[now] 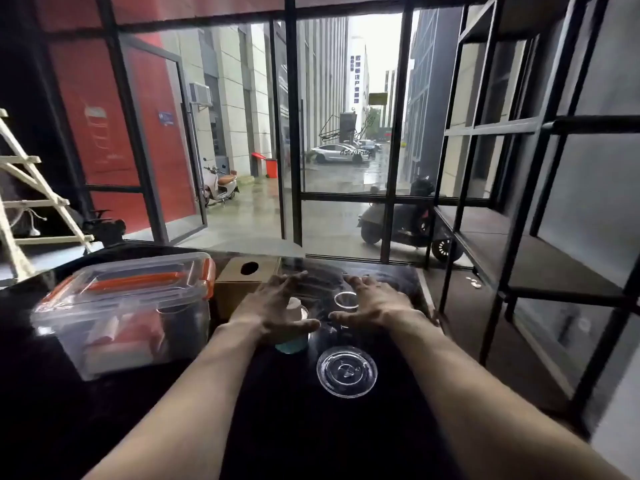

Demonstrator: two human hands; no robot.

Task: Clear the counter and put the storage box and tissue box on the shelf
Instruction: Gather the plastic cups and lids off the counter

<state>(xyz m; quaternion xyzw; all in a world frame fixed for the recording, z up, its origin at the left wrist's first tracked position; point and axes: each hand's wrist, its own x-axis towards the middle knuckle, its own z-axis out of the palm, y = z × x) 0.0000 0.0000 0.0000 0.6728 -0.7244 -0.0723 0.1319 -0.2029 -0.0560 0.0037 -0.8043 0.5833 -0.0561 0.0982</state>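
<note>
A clear storage box (pixel 124 317) with orange lid clips stands on the left of the black counter (pixel 311 427). Behind it, to the right, sits a brown cardboard tissue box (pixel 242 275) with an oval hole on top. My left hand (pixel 277 306) hovers with fingers spread over a small bottle (pixel 293 341) with a white cap and a teal base. My right hand (pixel 374 303) is open beside a clear plastic cup (pixel 346 301). Neither hand holds anything. A clear round lid (pixel 346 371) lies flat nearer to me.
A black metal shelf unit (pixel 526 251) with dark boards stands to the right of the counter. A glass wall with black frames (pixel 294 133) is straight ahead, with scooters outside. A white ladder (pixel 31 202) leans at the far left.
</note>
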